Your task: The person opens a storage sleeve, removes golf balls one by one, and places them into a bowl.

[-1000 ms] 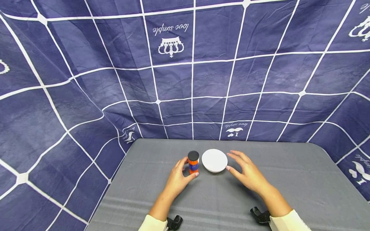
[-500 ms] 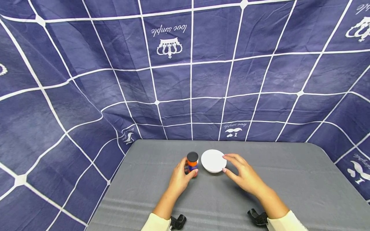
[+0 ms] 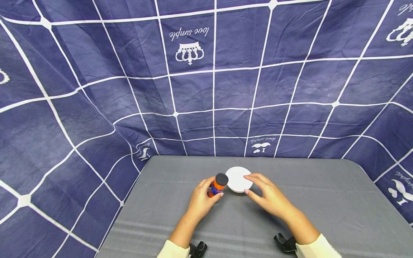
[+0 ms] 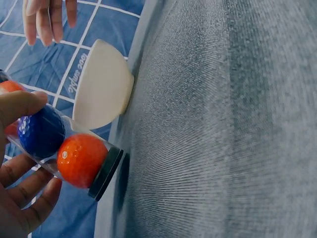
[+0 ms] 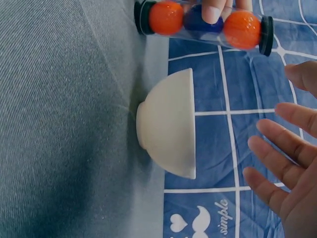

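Observation:
My left hand (image 3: 200,200) holds a clear tube (image 3: 219,184) with black end caps around its middle. Through the plastic, the left wrist view shows a blue golf ball (image 4: 42,131) with an orange golf ball (image 4: 81,159) on either side. The tube tilts, its upper cap leaning right toward a white bowl (image 3: 237,179) that stands upright on the table. My right hand (image 3: 274,195) is at the bowl's right side, fingers spread and slightly bent. In the right wrist view, those fingers (image 5: 277,163) hang above the rim, apart from the bowl.
A grey cloth covers the table (image 3: 180,172). Behind and to the sides hangs a blue curtain (image 3: 238,89) with white lines. Black wrist mounts (image 3: 285,243) sit at both cuffs.
The tube went from upright to tilted right in my left hand, its upper cap nearing the bowl. My right hand moved left, its fingertips now overlapping the bowl's right rim in the head view.

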